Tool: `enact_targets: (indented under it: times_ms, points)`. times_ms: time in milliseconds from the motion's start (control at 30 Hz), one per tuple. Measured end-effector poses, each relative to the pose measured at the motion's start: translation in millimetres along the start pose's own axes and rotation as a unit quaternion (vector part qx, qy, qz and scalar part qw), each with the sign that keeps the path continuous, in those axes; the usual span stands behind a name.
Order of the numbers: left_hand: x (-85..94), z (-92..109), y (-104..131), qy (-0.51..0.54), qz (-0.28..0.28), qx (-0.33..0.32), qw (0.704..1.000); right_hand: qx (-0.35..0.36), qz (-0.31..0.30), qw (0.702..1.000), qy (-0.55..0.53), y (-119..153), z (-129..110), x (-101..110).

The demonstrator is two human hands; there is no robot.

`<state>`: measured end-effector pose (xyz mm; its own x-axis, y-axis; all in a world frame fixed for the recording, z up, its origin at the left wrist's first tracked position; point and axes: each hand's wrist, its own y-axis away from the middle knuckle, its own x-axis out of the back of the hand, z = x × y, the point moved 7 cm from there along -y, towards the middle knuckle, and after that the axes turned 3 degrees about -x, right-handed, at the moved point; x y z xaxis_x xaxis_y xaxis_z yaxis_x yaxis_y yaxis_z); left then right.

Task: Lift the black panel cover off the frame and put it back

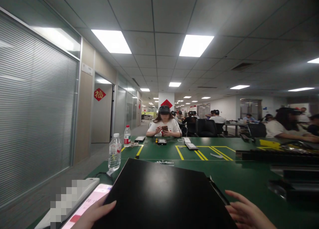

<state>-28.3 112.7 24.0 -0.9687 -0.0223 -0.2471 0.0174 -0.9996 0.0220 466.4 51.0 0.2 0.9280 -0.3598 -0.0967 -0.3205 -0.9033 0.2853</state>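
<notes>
A large flat black panel or case (161, 192) fills the lower middle of the view, above the green table (249, 179). My left hand (96, 212) holds its left edge, the thumb lying on the top face and the other fingers hidden. At its right edge, my right hand (245, 209) grips the side with bent fingers, one finger stretched out. A thin dark strip runs along the case's right side. Beside my left hand lies a lit phone (87, 205) with a pink screen, next to a pale object (67, 202) that is partly blurred out.
Two plastic bottles, one clear (115, 154) and one red-capped (127, 136), stand at the left. Small dark devices (161, 141) lie farther back. Long black parts (281, 156) and a yellow item (269, 143) are at the right. A person (164, 126) sits opposite holding a phone.
</notes>
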Motion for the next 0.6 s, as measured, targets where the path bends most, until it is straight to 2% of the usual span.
enact_targets:
  times_ms: [133, 233, 367, 500, 600]
  points:
    - [2.2, -8, -3, -0.027, -0.010, -0.044, 0.999, 0.008, 0.018, 1.000, -0.001, -2, 2, 2]
    - [8.0, -9, -6, -0.043, 0.010, -0.067, 0.997, 0.006, 0.024, 1.000, 0.010, -2, 4, 2]
    - [18.5, -22, -12, -0.030, 0.050, -0.040, 0.997, 0.004, 0.020, 1.000, -0.003, -4, 5, 1]
    - [22.4, -30, -17, 0.008, 0.046, -0.030, 0.998, -0.001, 0.019, 1.000, -0.009, -4, 4, 1]
    - [22.4, -25, -18, 0.015, 0.035, -0.015, 0.999, -0.003, 0.019, 1.000, 0.002, -4, 4, 1]
